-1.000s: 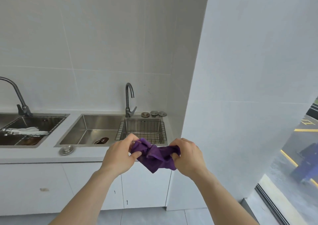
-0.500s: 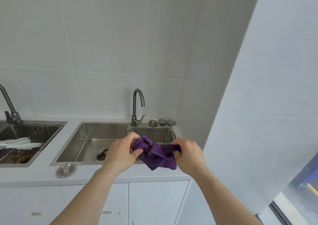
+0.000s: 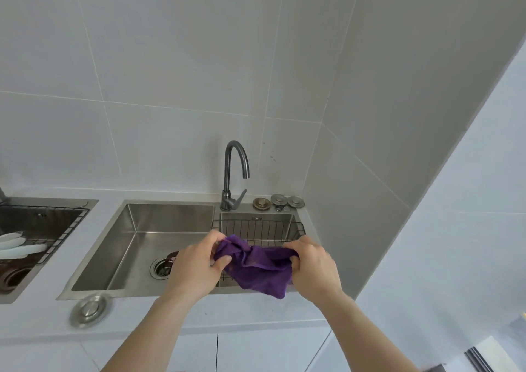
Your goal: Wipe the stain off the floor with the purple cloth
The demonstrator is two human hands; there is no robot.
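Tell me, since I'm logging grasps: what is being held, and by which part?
The purple cloth, bunched between both hands: left hand pinches its left end, right hand its right end.

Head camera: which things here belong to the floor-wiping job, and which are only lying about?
For the job:
- purple cloth, bunched up
- left hand and right hand, both gripping it above the sink

Only lying about:
- faucet
- wire basket
- three drain stoppers behind the sink
- strainer lid on the counter
- white dishes, left sink
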